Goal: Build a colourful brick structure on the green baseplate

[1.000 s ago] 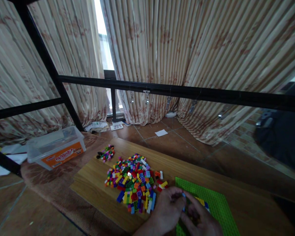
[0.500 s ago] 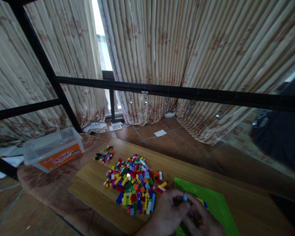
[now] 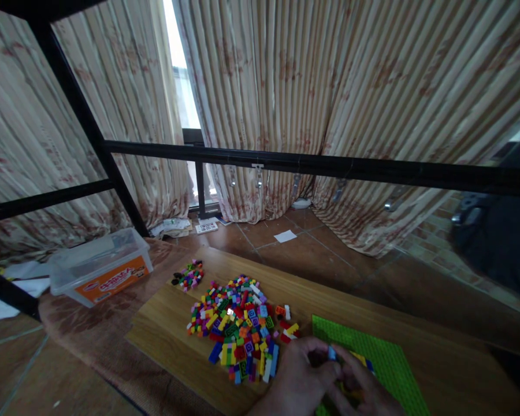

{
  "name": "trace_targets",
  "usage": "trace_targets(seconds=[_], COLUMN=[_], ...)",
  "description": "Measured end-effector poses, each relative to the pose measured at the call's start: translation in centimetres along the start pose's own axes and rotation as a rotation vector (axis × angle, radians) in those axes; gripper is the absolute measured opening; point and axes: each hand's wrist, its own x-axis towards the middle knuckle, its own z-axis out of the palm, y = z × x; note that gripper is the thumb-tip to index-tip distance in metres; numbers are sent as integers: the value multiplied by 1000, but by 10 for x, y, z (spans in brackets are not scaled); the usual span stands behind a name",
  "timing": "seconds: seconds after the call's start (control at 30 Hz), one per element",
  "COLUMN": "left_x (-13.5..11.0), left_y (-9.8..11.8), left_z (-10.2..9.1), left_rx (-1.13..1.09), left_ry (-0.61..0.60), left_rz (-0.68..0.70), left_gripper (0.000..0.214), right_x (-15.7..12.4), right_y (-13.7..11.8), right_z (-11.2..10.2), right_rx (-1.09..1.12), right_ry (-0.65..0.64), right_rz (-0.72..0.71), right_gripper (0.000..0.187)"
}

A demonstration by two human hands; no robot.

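Observation:
Both hands meet at the bottom right, over the left part of a green studded baseplate (image 3: pixel 375 341). My left hand (image 3: pixel 301 372) has its thumb and forefinger closed around a small light-blue toy brick (image 3: pixel 331 352). Against the same brick lie the fingers of my right hand (image 3: pixel 364 384), which are curled together. Under and behind the right fingers some yellow and blue bricks (image 3: pixel 364 361) show on the baseplate, mostly covered. Whatever else the right fingers hold is hidden. Left of my hands spreads a large heap of mixed coloured bricks (image 3: pixel 238 326).
The wooden tabletop (image 3: pixel 169 323) carries a smaller brick pile (image 3: pixel 190 273) at its far left and a few loose bricks (image 3: pixel 289 330) near the baseplate. A clear plastic box (image 3: pixel 104 266) with an orange label stands beyond the left end. A black metal rail (image 3: pixel 286 160) crosses behind.
The whole view has shifted slightly, so everything sits a little further right and lower. My hands keep nearly the same pose around the light-blue brick.

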Motion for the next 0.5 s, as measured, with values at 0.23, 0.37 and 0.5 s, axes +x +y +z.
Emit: trace_targets(seconds=[0.23,0.37,0.5], left_x=[0,-1,-2], left_y=[-2,2,-1], left_z=[0,0,0], left_rx=[-40,5,12], left_ry=[-20,1,-9], left_rz=[33,17,36], left_gripper=[15,15,20], right_x=[-4,-4,-4], right_y=[1,-1,-2], right_z=[1,0,0], right_rx=[-47,-48,-44], right_ry=[6,-14,-33], right_rz=[-34,-68,-78], right_gripper=[46,43,42])
